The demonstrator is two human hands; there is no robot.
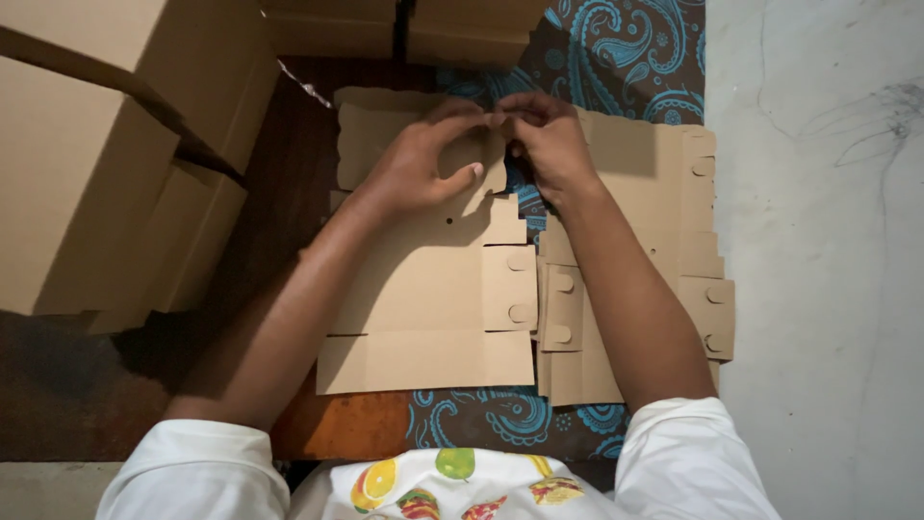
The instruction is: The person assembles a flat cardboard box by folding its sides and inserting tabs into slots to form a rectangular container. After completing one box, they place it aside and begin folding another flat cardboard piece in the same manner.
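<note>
- I am seeing large cardboard boxes (106,154) standing at left; their insides are hidden.
- My left hand (419,159) and right hand (551,144) are pinching a flap of the flat cardboard cutout (423,289), their grip pressed together.
- Another cutout (664,231) is lying rightward on the paisley-clothed table (626,48).

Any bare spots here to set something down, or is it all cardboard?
Free: the dark wood between the big boxes and the left cardboard sheet; the patterned cloth along the near edge; the grey floor on the right. Crowded: the middle, where both hands work over the flat sheets.
</note>
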